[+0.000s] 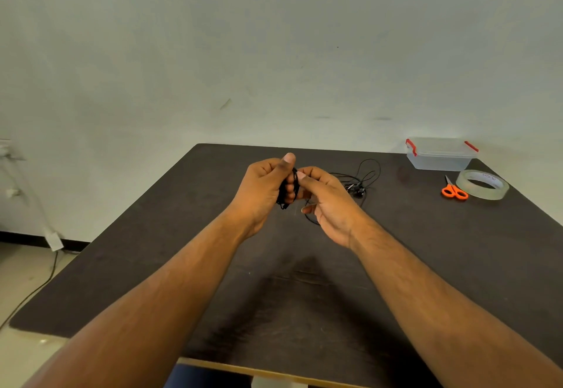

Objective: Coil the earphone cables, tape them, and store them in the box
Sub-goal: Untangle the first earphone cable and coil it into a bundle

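Observation:
A black earphone cable (285, 193) is wound in loops around the fingers of my left hand (264, 190), held above the middle of the dark table (152, 266). My right hand (329, 202) pinches the same cable at the top of the coil, thumb and forefinger closed on it. A second black earphone cable (361, 179) lies loose and tangled on the table just behind my right hand. The clear plastic box (440, 153) with red clips stands closed at the far right. A roll of clear tape (483, 184) lies in front of it.
Orange-handled scissors (454, 190) lie just left of the tape roll. A pale wall rises behind the table. At the left, a cord (45, 278) runs down the wall and across the floor beside the table edge.

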`<state>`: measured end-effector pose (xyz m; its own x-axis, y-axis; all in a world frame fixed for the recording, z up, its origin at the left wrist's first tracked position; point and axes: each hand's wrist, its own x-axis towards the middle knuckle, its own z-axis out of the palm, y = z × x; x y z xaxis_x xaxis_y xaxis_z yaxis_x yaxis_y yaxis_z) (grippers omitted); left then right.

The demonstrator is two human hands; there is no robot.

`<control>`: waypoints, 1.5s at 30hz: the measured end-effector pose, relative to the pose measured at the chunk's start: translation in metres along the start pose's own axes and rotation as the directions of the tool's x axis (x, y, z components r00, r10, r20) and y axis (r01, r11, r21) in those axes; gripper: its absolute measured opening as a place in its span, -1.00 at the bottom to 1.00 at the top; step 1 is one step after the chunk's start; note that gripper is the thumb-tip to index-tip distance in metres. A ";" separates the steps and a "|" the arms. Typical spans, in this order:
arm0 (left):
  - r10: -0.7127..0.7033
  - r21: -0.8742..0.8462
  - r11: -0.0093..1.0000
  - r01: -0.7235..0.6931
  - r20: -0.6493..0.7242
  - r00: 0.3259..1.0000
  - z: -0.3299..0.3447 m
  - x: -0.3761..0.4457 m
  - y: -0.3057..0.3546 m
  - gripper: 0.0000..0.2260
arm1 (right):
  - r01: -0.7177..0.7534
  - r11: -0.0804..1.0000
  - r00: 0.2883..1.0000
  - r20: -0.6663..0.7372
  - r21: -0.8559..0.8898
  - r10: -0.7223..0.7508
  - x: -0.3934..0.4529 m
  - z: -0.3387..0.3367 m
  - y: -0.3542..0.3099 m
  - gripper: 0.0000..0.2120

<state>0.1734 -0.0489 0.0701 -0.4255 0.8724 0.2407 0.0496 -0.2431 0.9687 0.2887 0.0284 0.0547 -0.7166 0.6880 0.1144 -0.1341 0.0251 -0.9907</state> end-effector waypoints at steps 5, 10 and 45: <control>0.005 0.089 0.996 0.001 -0.064 0.998 0.006 0.002 0.000 -0.61 | 0.011 1.000 1.000 0.004 0.005 -0.011 -0.001 -0.004 0.005 -0.90; -0.130 0.129 0.985 0.117 0.100 0.987 -0.006 0.002 0.002 -0.65 | -0.014 1.000 0.999 -0.041 0.003 0.014 -0.001 -0.006 0.010 -0.87; 0.008 0.618 0.785 0.046 -0.084 0.996 -0.014 -0.008 -0.033 -0.91 | 0.178 0.518 0.968 0.053 -0.837 -0.246 0.009 -0.005 0.007 -0.87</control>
<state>0.1623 -0.0535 0.0353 -0.4999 0.8314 0.2427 0.5777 0.1113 0.8086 0.2847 0.0384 0.0485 -0.6969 0.6210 0.3587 0.3760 0.7423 -0.5546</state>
